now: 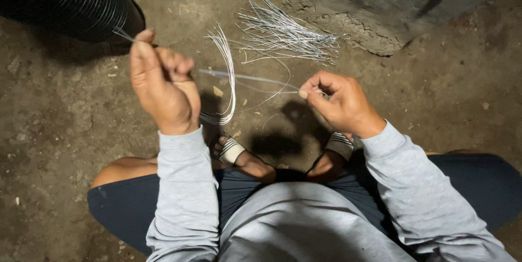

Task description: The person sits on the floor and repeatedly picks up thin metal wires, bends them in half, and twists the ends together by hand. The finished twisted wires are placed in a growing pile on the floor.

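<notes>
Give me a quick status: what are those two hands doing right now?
Left hand and right hand each pinch one thin silvery strand, stretched between them. Loose strand bundle on dirt floor ahead. Nothing blocking.

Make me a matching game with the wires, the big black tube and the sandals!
Things:
1. loose wire pile
2. ribbed black tube
3. striped sandals
4. single wire

Places:
A. on the person's feet
B. stretched between the left hand and right hand
C. on the dirt beside a concrete block
D. top left corner

Pairs: 1-C, 2-D, 3-A, 4-B
</notes>
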